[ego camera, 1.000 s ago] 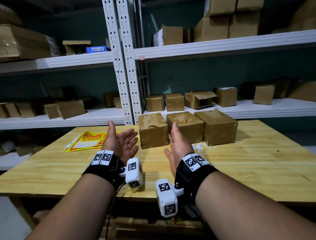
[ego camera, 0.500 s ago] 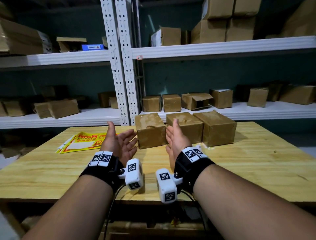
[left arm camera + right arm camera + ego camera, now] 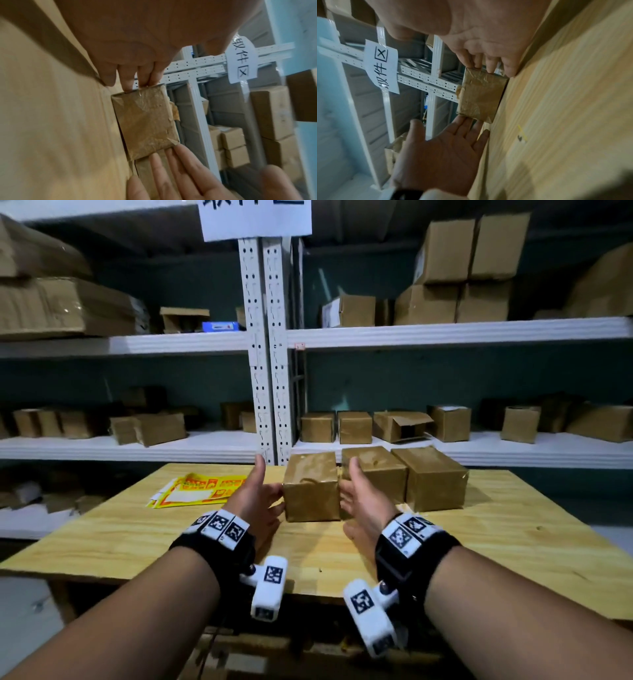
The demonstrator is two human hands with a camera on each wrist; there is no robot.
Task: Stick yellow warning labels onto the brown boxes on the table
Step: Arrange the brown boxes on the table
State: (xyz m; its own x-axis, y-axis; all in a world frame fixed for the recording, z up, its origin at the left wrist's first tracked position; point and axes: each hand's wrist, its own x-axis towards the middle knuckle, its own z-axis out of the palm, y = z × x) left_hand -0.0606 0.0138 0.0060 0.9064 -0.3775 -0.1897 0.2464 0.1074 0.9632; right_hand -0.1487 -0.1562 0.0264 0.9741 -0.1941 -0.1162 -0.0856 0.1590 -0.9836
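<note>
Three brown taped boxes stand in a row on the wooden table (image 3: 137, 542). My hands flank the left box (image 3: 310, 487). The left hand (image 3: 263, 491) touches its left side with straight fingers, thumb up. The right hand (image 3: 352, 491) has its fingers in the gap between this box and the middle box (image 3: 373, 474). In the left wrist view the left hand's fingers (image 3: 130, 75) meet the left box (image 3: 145, 121). In the right wrist view the right hand's fingers (image 3: 488, 63) touch the same box (image 3: 481, 94). Yellow warning labels (image 3: 198, 489) lie flat to the left.
The right box (image 3: 431, 477) stands against the middle one. White shelving (image 3: 267, 354) with several cardboard boxes rises right behind the table's far edge. A white paper sign (image 3: 255, 217) hangs on the upright. Bare tabletop lies in front of the boxes.
Both hands have moved forward from in front of the boxes to the two sides of the left box. The head view has tilted upward.
</note>
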